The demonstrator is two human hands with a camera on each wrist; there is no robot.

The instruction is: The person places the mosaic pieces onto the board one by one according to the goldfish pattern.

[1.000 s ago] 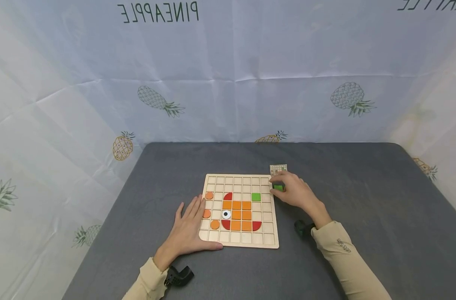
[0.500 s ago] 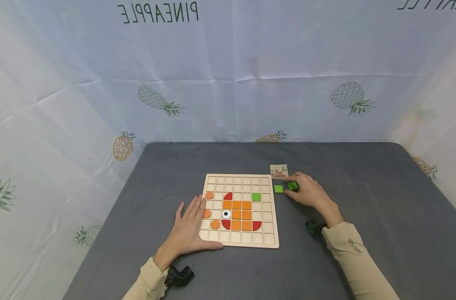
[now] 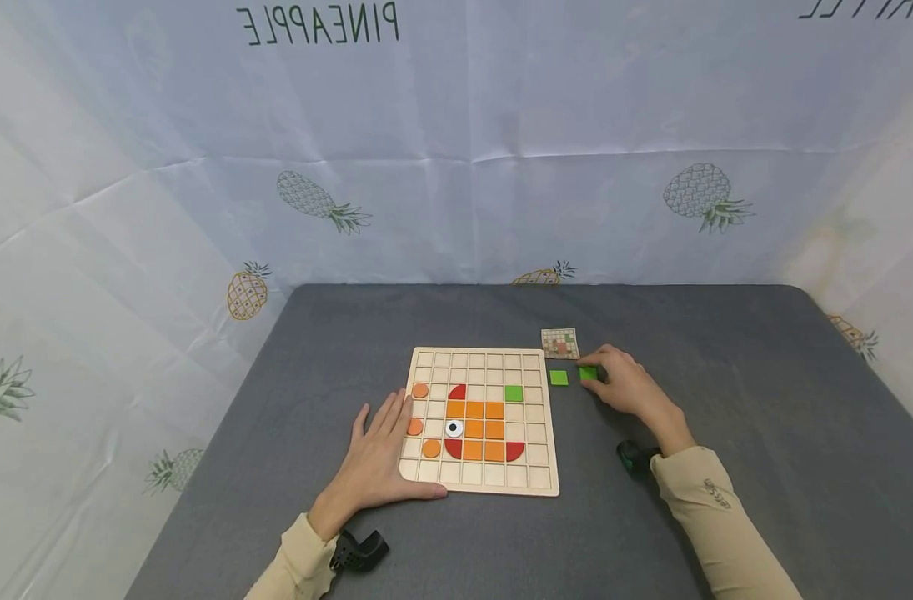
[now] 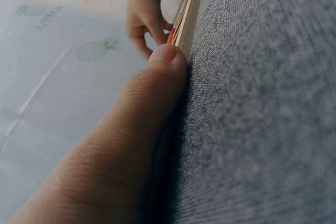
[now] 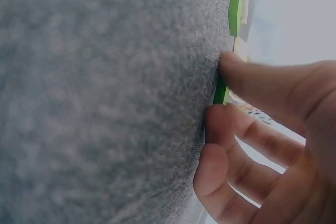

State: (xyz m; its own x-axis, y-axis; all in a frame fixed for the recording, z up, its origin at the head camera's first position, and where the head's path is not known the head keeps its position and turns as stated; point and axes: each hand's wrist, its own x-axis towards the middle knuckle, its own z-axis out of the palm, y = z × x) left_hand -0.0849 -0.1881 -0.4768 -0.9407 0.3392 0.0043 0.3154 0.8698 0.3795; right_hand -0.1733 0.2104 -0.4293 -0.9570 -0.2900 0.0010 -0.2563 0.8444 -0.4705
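Observation:
In the head view, a square wooden grid board [image 3: 531, 479] lies on the dark table. My left hand [image 3: 373, 458] rests along its left edge, fingers straight, with the thumb [image 4: 165, 61] along the near edge. Set in the board are several orange square tiles [image 3: 474, 429], a white eye tile [image 3: 453, 427], several red curved pieces [image 3: 514, 451], orange discs [image 3: 431, 448] and one green square tile [image 3: 514, 393]. To the right of the board, my right hand [image 3: 623, 385] holds a green square tile [image 5: 221, 92] between thumb and fingertips, down at the tabletop.
Another green square tile [image 3: 559, 378] lies between the board and my right hand. Behind it, a small pattern card [image 3: 559, 343] lies by the board's far right corner. A pineapple-print cloth [image 3: 456, 100] hangs behind the table [image 3: 689, 333].
My right hand has moved right from the board's edge with a green tile, which sat tilted half a second ago and now lies flatter. Another green tile has come into full view. My left hand stays.

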